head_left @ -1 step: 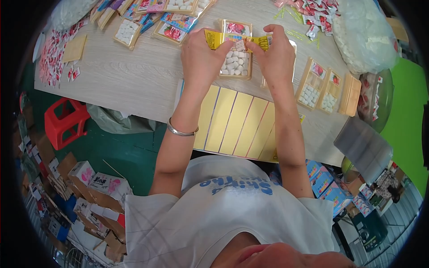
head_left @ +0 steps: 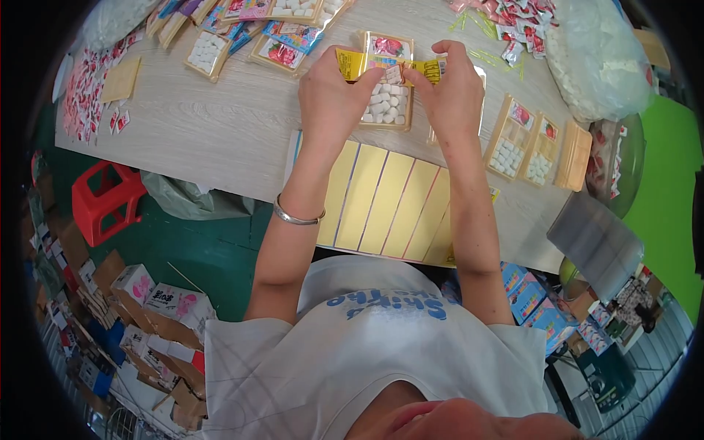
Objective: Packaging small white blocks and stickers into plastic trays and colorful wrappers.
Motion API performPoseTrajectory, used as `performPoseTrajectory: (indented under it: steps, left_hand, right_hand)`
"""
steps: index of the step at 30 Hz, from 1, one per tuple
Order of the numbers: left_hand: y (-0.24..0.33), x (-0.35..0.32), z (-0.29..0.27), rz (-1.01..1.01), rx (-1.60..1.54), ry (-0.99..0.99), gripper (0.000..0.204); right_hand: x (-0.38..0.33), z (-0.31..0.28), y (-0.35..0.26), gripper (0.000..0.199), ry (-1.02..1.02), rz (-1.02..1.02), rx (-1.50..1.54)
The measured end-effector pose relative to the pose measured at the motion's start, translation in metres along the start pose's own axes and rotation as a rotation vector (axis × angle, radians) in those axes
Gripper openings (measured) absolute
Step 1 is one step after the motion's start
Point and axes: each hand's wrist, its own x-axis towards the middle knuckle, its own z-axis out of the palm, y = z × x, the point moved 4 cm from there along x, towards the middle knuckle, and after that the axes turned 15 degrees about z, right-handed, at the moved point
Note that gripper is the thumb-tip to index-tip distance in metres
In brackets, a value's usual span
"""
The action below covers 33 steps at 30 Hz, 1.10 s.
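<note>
My left hand (head_left: 331, 95) and my right hand (head_left: 449, 95) are closed on the two ends of a yellow printed label strip (head_left: 351, 66), fingers pinching it from either side. The strip stretches across the middle of a shallow beige tray (head_left: 389, 127). Small white candy pieces (head_left: 386, 107) fill the tray's near part, and a strawberry-printed packet (head_left: 387, 46) lies in its far part. A silver bangle is on my left wrist. Partly hidden by my right hand, another tray edge (head_left: 480, 106) shows beside it.
Yellow label sheets (head_left: 381, 194) lie at the table's near edge. Two filled trays (head_left: 511, 137) and a stack of beige trays (head_left: 574, 155) are on the right. Finished packs (head_left: 207, 53) and loose small packets (head_left: 86, 103) sit left. A red stool (head_left: 106, 199) stands on the floor.
</note>
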Motion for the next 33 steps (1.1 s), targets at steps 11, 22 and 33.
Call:
performPoseTrajectory:
  steps: [11,22,33]
  left_hand:
    - [0.032,-0.04,-0.039,-0.261,-1.096,0.143,0.052]
    - [0.091,-0.099,-0.099,0.468,-0.153,0.228,0.052]
    - [0.107,-0.132,-0.055,0.036,-1.079,-0.302,0.033]
  right_hand:
    - [-0.06,-0.05,0.013,0.047,-0.363,0.338,1.139]
    - [-0.129,-0.108,0.022,0.02,-0.229,0.264,0.746]
    - [-0.163,-0.142,0.026,0.018,-0.444,0.014,0.868]
